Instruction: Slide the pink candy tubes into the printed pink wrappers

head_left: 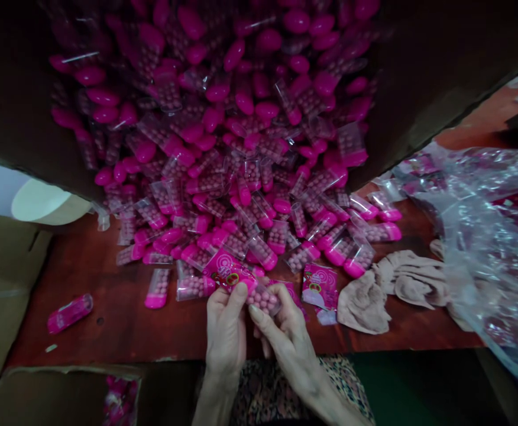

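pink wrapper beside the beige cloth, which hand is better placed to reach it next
Probably the right hand: it is nearer the pink wrapper than the left hand. Both are busy, though, with a pink packet and bead-filled container.

In front of the pile (243,204), the left hand (226,328) and right hand (288,325) have fingers hidden behind the sachet (224,266) and container (264,300) they hold; we cannot read the sachet's blurred small print. The pile itself dims and runs past the top edge. Right of it, the plastic bag (485,219) is cut off; to its near left, the bottom edge crops a cardboard box (59,396) whose pink contents (120,397) we cannot make out.
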A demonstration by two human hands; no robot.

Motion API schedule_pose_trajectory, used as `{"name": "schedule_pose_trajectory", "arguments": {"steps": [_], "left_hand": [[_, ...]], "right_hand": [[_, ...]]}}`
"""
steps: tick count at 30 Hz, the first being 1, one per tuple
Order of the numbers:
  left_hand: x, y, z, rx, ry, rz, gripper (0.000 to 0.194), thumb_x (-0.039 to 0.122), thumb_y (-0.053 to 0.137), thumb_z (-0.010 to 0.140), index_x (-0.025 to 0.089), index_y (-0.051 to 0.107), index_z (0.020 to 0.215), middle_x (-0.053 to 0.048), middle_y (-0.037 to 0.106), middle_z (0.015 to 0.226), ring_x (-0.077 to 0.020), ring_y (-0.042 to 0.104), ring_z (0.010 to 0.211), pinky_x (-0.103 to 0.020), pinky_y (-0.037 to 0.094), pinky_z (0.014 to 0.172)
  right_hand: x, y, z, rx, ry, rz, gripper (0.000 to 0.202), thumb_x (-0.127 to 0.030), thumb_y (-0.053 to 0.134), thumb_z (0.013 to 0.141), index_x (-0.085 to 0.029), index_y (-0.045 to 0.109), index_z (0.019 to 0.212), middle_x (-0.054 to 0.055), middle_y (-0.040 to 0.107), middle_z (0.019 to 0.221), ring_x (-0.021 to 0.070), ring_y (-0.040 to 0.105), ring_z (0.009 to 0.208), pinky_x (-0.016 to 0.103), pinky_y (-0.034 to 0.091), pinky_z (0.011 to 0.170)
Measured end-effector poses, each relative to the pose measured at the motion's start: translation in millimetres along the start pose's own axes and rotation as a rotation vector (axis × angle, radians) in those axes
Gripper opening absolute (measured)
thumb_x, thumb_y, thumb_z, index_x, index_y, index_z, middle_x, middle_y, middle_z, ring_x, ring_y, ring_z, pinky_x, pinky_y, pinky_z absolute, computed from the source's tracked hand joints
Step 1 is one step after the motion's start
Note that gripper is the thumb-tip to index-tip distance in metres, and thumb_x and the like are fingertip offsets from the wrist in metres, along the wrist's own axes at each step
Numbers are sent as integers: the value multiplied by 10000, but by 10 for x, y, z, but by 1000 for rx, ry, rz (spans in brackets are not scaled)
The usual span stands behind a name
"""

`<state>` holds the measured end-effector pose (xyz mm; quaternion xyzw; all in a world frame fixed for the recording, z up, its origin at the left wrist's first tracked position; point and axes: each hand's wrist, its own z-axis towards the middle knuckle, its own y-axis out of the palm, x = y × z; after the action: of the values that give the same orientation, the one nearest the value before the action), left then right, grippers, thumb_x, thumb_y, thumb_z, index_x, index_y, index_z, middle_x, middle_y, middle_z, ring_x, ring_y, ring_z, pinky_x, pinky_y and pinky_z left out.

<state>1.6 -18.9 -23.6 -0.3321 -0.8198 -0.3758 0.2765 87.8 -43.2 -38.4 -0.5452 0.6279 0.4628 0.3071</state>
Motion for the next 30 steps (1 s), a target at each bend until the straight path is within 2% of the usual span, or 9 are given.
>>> {"name": "schedule_pose_trajectory", "arguments": {"steps": [4,6,10,13,17,22,24,28,30], "left_hand": [[-85,19,-66,37,1,33,235,342,756,621,131,659,662,-10,610,517,-102,538,419,-185,404,378],[-79,17,-87,33,-11,30,235,344,757,621,136,670,687,-14,624,532,-116,568,453,-214,460,449],[22,-2,-84,-33,68,-11,307,404,744,626,130,691,755,-71,692,682,-194,652,653,-325,522,669],[78,-14,-89,-70,114,3,332,427,691,684,134,693,840,-105,713,794,-237,663,783,-371,510,749],[61,2,-120,-88,62,7,186,323,644,747,151,686,802,-89,717,786,-238,662,830,-380,499,783],[19,22,-122,-212,4,-30,158,272,608,776,164,693,853,-80,719,813,-238,640,924,-389,468,851],[34,3,-110,-253,-11,-40,194,295,638,752,158,696,877,-92,719,829,-255,636,937,-403,466,856],[86,-63,-81,-273,21,-32,363,410,650,735,147,677,983,-130,709,935,-274,624,964,-413,460,870],[94,-76,-68,-238,55,-21,354,416,608,771,135,678,976,-136,709,934,-270,625,965,-413,455,878]], "right_hand": [[-54,-6,-46,96,-29,-78,203,-371,596,818,-204,529,912,-25,561,706,100,513,579,175,421,482],[-109,-21,-59,79,-31,-64,213,-374,598,817,-203,532,923,-18,557,732,113,518,632,187,428,525],[-191,-69,-37,-127,56,10,191,-375,578,841,-202,511,890,-58,470,643,65,405,510,161,326,443],[-185,-65,-17,-241,126,89,210,-385,582,838,-199,485,834,-70,427,627,50,356,480,160,297,433],[-161,-23,-37,-160,65,14,229,-395,590,822,-191,539,913,-20,528,728,100,479,614,199,396,542],[-196,-16,-97,-7,35,-129,332,-398,608,796,-205,557,1061,43,609,898,186,545,809,271,454,685],[-197,-21,-94,10,37,-103,318,-394,620,787,-205,560,1036,35,606,859,173,544,764,256,452,641],[-174,-24,-32,-155,93,136,218,-402,596,814,-206,520,871,-63,471,598,73,403,469,175,334,429],[-166,-18,-5,-206,114,217,208,-395,586,824,-207,508,863,-72,452,596,61,381,455,168,332,430]]}}
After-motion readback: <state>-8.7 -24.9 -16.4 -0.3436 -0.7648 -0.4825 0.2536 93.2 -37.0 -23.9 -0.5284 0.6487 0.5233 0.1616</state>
